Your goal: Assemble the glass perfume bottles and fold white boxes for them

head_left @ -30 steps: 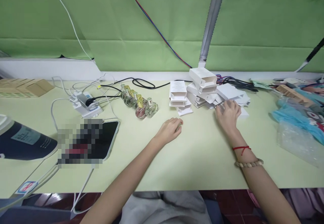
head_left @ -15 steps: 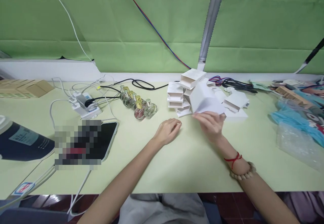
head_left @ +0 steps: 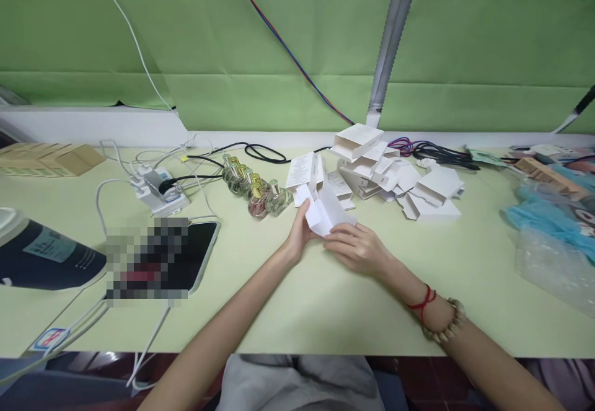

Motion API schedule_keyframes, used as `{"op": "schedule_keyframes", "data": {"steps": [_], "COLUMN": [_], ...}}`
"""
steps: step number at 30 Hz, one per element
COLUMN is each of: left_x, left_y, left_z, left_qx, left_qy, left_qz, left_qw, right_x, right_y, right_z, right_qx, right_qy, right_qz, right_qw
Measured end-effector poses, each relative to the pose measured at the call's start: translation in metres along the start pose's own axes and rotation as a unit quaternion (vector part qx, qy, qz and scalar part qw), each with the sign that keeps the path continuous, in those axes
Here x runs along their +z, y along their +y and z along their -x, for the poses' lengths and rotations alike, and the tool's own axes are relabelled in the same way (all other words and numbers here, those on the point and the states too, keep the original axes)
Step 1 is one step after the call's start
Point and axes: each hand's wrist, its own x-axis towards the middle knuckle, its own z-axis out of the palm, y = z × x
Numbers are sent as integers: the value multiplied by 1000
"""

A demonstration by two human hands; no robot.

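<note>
Holding one flat, unfolded white carton (head_left: 326, 212) between them, both hands meet over the middle of the pale green table (head_left: 325, 312). The left hand (head_left: 300, 234) is curled around the carton's left edge, thumb up along its side; the right hand (head_left: 357, 248) has its fingers bent under the carton's right corner, pinching it from below. The carton is tilted, lifted just off the table, and whether anything is inside it cannot be told.

Just behind lies a loose pile of white cartons (head_left: 395, 172), some folded into boxes, some flat; too jumbled to count. One made-up box (head_left: 357, 140) sits open-ended on top. To the left stands a cluster of small glass perfume bottles (head_left: 255, 191), about six, with gold or silver caps. A white power strip (head_left: 158, 191) and a phone (head_left: 198, 253) lie further left.
</note>
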Motion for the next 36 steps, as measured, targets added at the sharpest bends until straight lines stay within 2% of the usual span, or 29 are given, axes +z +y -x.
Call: {"op": "schedule_keyframes", "data": {"steps": [2,4,6,8,11,14,16,19,23,27,32,36], "left_x": [0,-1,-2,-2,-2,-2,-2,-2,2,6,6,2], "left_y": [0,-1,-2,-3,-5,-9,-12,-16,-14,-9,-8,-13], "left_z": [0,0,-2,-2,-1,-1,-1,0,5,12,14,11], "left_qx": [9,9,8,17,15,-18,-15,36,92,95,93,97], "left_qy": [20,43,54,62,37,-9,4,0,-70,-95,-93,-79], "left_qz": [8,26,46,55,65,58,26,-41,-123,-163,-177,-182], "left_qw": [1000,999,997,996,997,998,1000,999,986,977,975,975], "right_x": [0,-2,-5,-6,-7,-6,-4,-1,1,1,1,1], "right_y": [-4,-5,-3,0,6,10,11,8,-2,-7,-5,-5], "right_z": [-2,-3,-2,0,3,4,5,4,-1,-4,-2,-2], "right_qx": [7,17,58,143,303,416,457,494,510,508,507,504], "right_qy": [25,80,141,189,216,178,127,47,-35,-36,-22,-17], "right_qz": [-18,-6,11,-12,-97,-168,-216,-296,-381,-406,-437,-440], "right_qw": [999,997,988,971,923,876,853,816,770,759,743,743]}}
